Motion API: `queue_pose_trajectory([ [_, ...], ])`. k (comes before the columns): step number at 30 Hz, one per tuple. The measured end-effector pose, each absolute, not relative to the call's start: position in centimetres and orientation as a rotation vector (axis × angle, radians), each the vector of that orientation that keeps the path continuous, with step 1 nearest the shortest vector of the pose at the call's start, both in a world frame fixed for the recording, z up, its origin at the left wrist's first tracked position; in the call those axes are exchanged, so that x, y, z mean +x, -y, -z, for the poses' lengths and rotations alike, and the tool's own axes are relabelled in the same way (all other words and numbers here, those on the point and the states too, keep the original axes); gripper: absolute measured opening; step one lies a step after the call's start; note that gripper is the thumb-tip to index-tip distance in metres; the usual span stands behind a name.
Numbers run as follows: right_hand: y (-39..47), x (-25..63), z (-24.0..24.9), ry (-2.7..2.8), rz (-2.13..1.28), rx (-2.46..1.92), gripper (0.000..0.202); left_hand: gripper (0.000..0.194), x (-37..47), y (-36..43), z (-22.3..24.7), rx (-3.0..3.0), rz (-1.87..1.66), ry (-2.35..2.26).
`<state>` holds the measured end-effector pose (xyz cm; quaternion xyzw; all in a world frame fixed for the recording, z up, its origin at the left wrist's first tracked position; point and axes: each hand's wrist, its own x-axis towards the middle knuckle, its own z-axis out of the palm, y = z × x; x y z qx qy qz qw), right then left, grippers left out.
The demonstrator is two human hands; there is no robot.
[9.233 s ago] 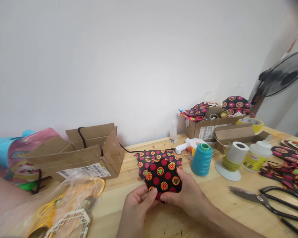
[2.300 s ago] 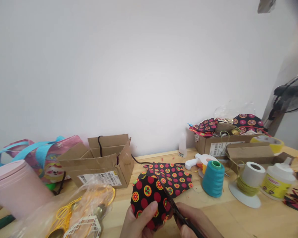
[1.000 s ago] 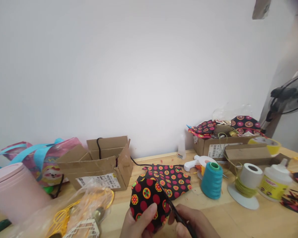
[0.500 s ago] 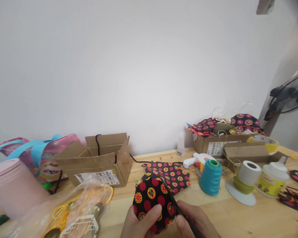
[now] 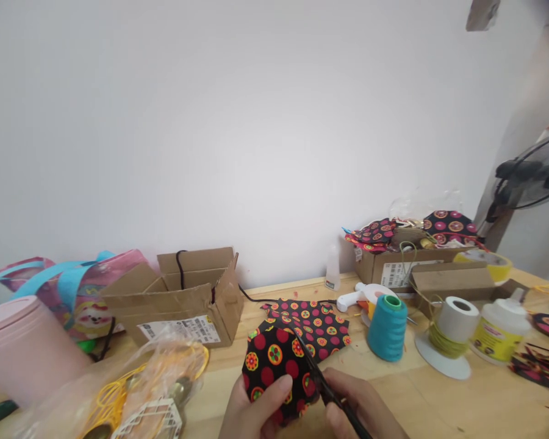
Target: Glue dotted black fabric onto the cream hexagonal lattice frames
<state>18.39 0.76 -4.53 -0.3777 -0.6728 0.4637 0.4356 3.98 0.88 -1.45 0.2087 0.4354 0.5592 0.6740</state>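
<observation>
A black cloth piece [image 5: 274,366] printed with red dots and fruit-like circles is pinched in my left hand [image 5: 260,405], thumb on top, near the bottom centre. Closed round the handles of black scissors [image 5: 318,378] is my right hand [image 5: 359,399]. The scissor blades lie along the right edge of the held piece, pointing up and left. Behind it, a larger sheet of the same patterned cloth [image 5: 322,329] lies flat on the wooden table [image 5: 421,405].
An open cardboard box [image 5: 183,302], a pink container [image 5: 27,347] and plastic-wrapped yellow cord [image 5: 114,396] stand left. Rightward are a teal thread cone [image 5: 387,329], a white spool [image 5: 457,317], a glue bottle [image 5: 501,329] and a box heaped with cloth [image 5: 379,268].
The held cloth has shifted slightly left, still in my left hand. The scissors remain in my right hand at its edge, their blades looking a little more open.
</observation>
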Motion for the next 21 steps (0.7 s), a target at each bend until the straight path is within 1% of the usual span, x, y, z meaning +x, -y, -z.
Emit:
queue_pose_trajectory([
  [7,-0.9,18.2,4.7,1.541,-1.311,-0.901,0.059,0.023,3.3,-1.4,1.4,0.483,-1.328,-0.998],
  [12,-0.8,18.3,4.7,1.594,-1.338,-0.838,0.054,0.036,3.3,-1.5,0.8,0.447,-1.416,-0.991],
  [14,-0.7,18.6,4.4,1.629,-1.338,-0.845,0.054,0.037,3.3,-1.5,0.6,0.488,-1.435,-0.991],
  [18,-0.6,19.0,3.5,1.668,-1.312,-0.872,0.054,0.026,3.1,-1.5,0.5,0.581,-1.413,-0.985],
  [21,-0.5,19.2,3.4,1.710,-1.251,-0.884,0.055,0.023,3.0,-1.5,0.7,0.675,-1.375,-0.999],
])
